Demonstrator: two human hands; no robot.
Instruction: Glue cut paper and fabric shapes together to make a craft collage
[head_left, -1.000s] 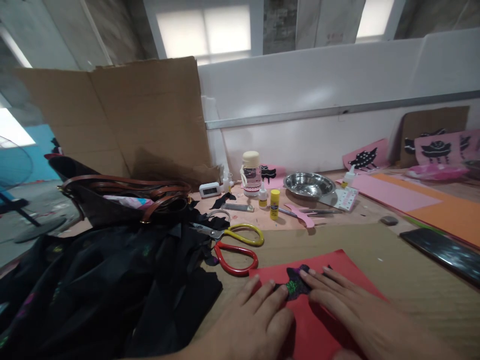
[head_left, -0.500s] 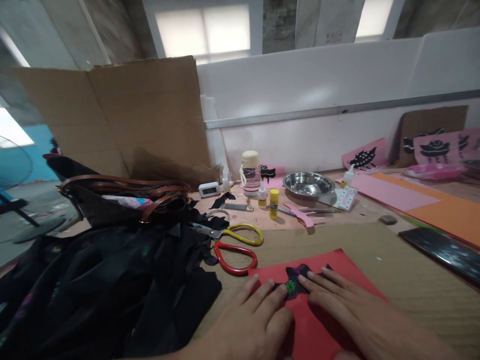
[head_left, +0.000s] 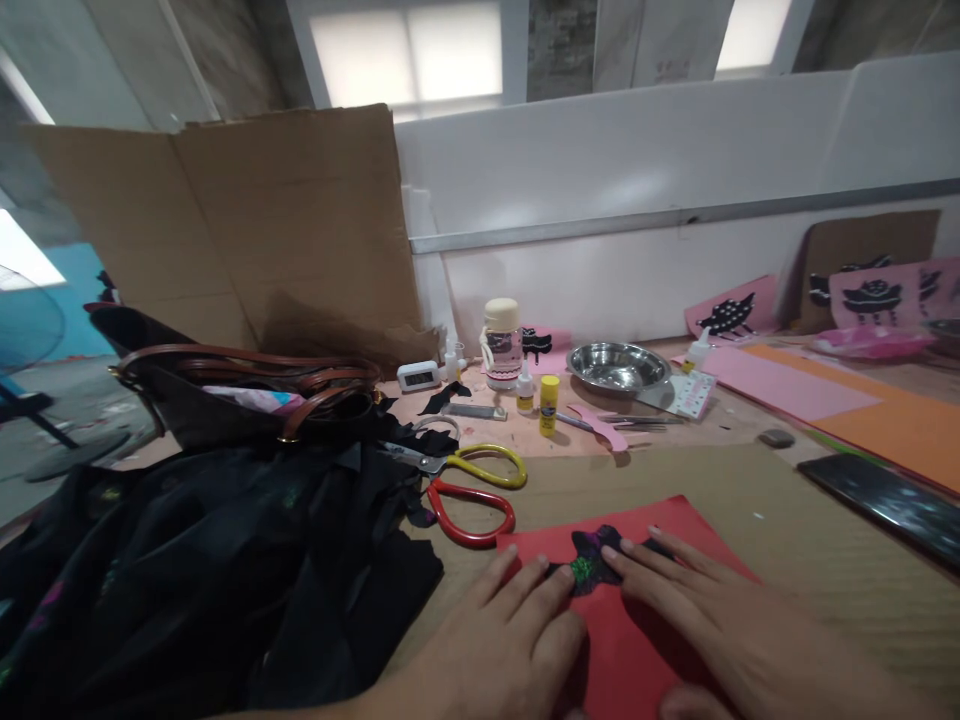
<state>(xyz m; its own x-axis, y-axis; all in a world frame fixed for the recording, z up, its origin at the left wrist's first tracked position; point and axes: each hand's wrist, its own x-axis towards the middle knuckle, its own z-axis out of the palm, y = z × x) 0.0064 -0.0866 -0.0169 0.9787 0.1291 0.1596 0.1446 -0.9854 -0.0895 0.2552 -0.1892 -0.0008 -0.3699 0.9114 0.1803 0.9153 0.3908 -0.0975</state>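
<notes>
A black fabric cutout (head_left: 596,555) with green and purple glitter lies flat on a red sheet of paper (head_left: 626,640). My left hand (head_left: 517,630) rests on the sheet's left side, fingers stretched out, the fingertips at the cutout's left edge. From the right, my right hand (head_left: 697,600) lies with extended fingers over the cutout's right part, hiding some of it. Just beyond the sheet's left corner are scissors (head_left: 472,510) with one red and one yellow handle. Black glittered fabric (head_left: 187,570) is heaped to the left of my left hand.
A cardboard sheet (head_left: 840,540) covers the table under the red paper. Behind stand a yellow glue stick (head_left: 549,406), a small glue bottle (head_left: 525,388), a drink bottle (head_left: 502,345) and a metal bowl (head_left: 619,369). A phone (head_left: 885,510) lies right; a handbag (head_left: 247,390) sits left.
My right hand's fingers have shifted slightly to the right and up over the cutout. My left hand stays in nearly the same place.
</notes>
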